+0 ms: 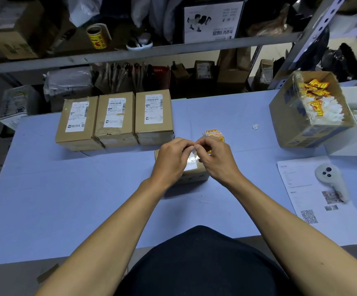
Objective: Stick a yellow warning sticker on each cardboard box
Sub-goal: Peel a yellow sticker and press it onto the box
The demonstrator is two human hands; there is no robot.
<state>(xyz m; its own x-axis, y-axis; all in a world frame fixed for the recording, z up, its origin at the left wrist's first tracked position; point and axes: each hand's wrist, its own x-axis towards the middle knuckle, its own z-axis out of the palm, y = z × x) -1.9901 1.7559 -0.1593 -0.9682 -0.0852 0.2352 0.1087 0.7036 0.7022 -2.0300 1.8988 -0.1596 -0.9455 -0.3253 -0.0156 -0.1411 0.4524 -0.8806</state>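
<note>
Nearest to us, both hands meet above the small cardboard box [191, 175] on the blue desk [66, 199]. The left hand [173, 155] and the right hand [212, 155] each pinch, fingertips curled, one edge of a sticker [194, 148] held between them. We judge that its backing is being peeled; the piece is mostly hidden by the fingers.

Handling: we expect the sticker to be very light, thin and limp, tacky once bare, and prone to curl or fold onto itself. Take it by a corner or edge only, keeping fingertips off the adhesive. The box under the hands looks stiff and light; its flat, glossy taped top should accept the sticker.

Just beyond the right hand lies a stack of yellow stickers [213, 134]. Farther back, left of centre, three labelled cardboard boxes [115, 118] stand side by side, touching. Far right, an open carton [290, 122] holds crumpled yellow and white scraps, apparently discarded backings.
</note>
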